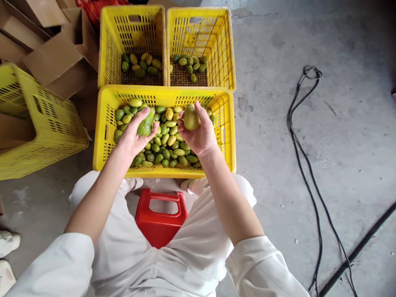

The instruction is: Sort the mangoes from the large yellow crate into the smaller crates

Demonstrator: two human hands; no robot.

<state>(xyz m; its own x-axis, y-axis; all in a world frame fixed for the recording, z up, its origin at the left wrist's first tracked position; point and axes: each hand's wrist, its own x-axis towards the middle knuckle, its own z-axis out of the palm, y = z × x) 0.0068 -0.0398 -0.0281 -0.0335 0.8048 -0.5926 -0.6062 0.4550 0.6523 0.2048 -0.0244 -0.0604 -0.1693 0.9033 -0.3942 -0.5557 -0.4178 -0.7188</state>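
Observation:
My left hand (137, 131) is closed around a green mango (145, 125), thumb on top. My right hand (199, 131) grips a yellower green mango (191, 117) between thumb and fingers. Both hands are held apart above a wide yellow plastic crate (163, 173) in front of my knees. Many green and yellow mangoes (165, 154) lie in that crate, partly hidden by my hands and forearms. Behind it stand a yellow crate (101, 49) at the left and another yellow crate (231, 49) at the right, each with several mangoes on its bottom.
A red stool (159, 231) is between my legs. Another yellow crate (55, 119) stands at the left, near brown cardboard boxes (58, 62). Black cables (305, 165) lie on the concrete floor (272, 123) at the right. Someone's shoes (8, 247) show at the lower left edge.

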